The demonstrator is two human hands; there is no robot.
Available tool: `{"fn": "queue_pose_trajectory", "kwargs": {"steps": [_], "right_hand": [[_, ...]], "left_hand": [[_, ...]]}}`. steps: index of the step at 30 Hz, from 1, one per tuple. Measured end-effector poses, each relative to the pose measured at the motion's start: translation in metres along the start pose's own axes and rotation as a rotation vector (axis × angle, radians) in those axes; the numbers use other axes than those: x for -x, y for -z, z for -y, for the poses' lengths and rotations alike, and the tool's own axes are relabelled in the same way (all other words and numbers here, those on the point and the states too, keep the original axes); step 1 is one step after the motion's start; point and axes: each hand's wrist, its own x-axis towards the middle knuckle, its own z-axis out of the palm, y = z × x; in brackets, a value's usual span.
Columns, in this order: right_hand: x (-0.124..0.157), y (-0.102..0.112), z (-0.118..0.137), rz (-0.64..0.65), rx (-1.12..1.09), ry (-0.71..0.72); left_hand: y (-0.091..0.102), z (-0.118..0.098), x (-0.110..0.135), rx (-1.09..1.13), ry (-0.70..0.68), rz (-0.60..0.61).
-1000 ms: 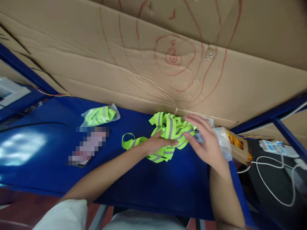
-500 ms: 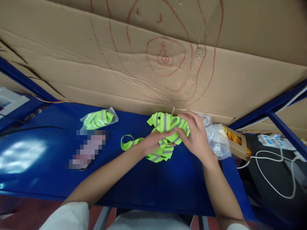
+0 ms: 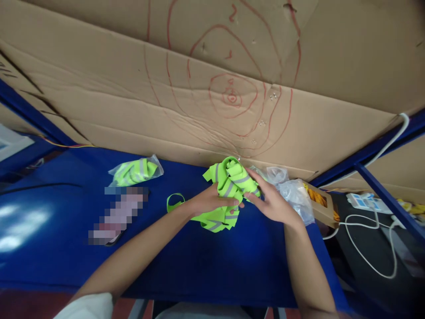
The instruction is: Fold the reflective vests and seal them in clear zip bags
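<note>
A bunched neon-yellow reflective strap harness (image 3: 229, 186) with grey stripes lies on the blue table (image 3: 186, 261), gathered between both hands. My left hand (image 3: 207, 204) presses on its near side, fingers closed over the straps. My right hand (image 3: 270, 201) grips the bundle's right side with fingers curled on it. A loose loop of the strap (image 3: 174, 201) trails to the left on the table.
A bagged neon harness (image 3: 136, 170) lies at the back left beside a blurred-out object (image 3: 116, 215). Clear plastic bags (image 3: 292, 192) and a small cardboard box (image 3: 320, 201) sit at the right. A cardboard sheet (image 3: 212, 84) stands behind. White cables (image 3: 365, 248) hang off the right.
Both hands have drawn the straps into a tighter, taller bundle. The right hand has gone from hovering open beside it to gripping its right side. The trailing loop has shortened.
</note>
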Motion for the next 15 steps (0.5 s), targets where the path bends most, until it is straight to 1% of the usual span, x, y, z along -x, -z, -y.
{"fn": "queue_pose_trajectory", "kwargs": {"steps": [2,4,6,7,9,11,12,13,14,15], "right_hand": [[0.000,-0.006,-0.001,-0.096,-0.158,-0.045],[-0.001,-0.016,-0.002,-0.259,-0.233,-0.135],[0.003,-0.021,-0.003,-0.417,-0.291,-0.249],[0.006,-0.021,-0.004,-0.461,-0.365,-0.304],[0.018,-0.012,-0.005,-0.466,-0.604,-0.399],[0.033,0.003,-0.005,-0.406,-0.837,-0.488],[0.039,0.011,-0.004,-0.378,-0.914,-0.523],[0.044,0.018,-0.002,-0.360,-0.964,-0.548],[0.047,0.025,0.000,-0.356,-0.995,-0.560],[0.048,0.030,0.003,-0.362,-1.013,-0.562]], "left_hand": [[-0.005,0.000,0.001,-0.057,-0.035,-0.027],[-0.012,0.000,0.004,-0.151,-0.066,-0.046],[-0.019,0.002,0.009,-0.211,-0.052,-0.025],[-0.020,0.003,0.014,-0.216,-0.029,-0.005],[-0.016,0.007,0.026,-0.206,0.040,0.043],[-0.005,0.010,0.039,-0.198,0.118,0.086],[0.001,0.010,0.046,-0.212,0.145,0.085],[0.006,0.008,0.052,-0.253,0.153,0.062],[0.009,0.005,0.057,-0.318,0.128,-0.001],[0.010,-0.001,0.061,-0.393,0.066,-0.082]]}}
